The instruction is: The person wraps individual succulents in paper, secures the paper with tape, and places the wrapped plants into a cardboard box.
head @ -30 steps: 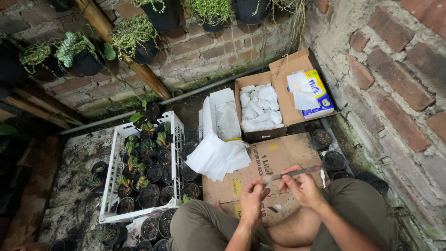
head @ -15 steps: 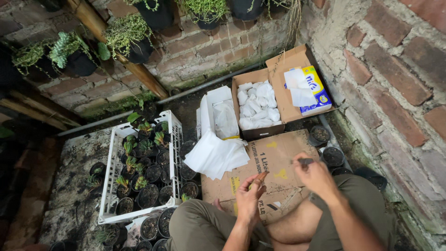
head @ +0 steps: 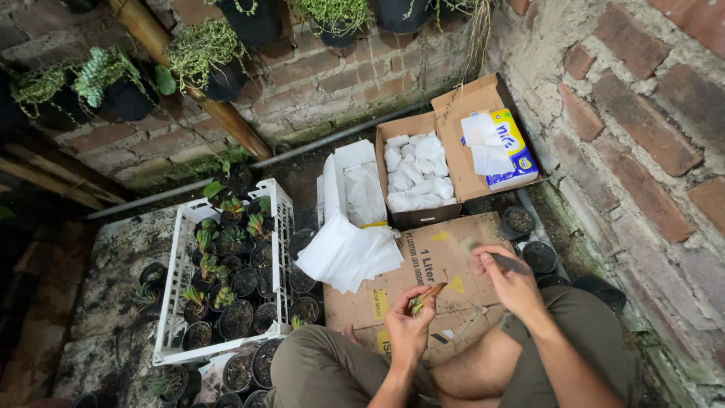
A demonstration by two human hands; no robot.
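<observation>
My left hand (head: 409, 323) is raised over a flattened brown cardboard sheet (head: 423, 261) and pinches a small plant cutting (head: 424, 296) with a brownish stem and green tip. My right hand (head: 507, 278) is out to the right, closed around a thin dark tool (head: 504, 261) that points to the right. I sit cross-legged in olive trousers (head: 325, 370) at the near edge of the cardboard. A loose stack of white tissue sheets (head: 349, 253) lies on the cardboard's left corner.
A white plastic crate (head: 175, 302) of small potted succulents stands at left, with black pots around it. Behind the cardboard sit an open box of white wrapped bundles (head: 414, 172), a tissue pack (head: 502, 147) on its flap, and a white box (head: 349, 181). Brick walls close in behind and right.
My hands were close together with the tool at the cutting. Now the right hand has moved right and away with the tool; the left still holds the cutting up.
</observation>
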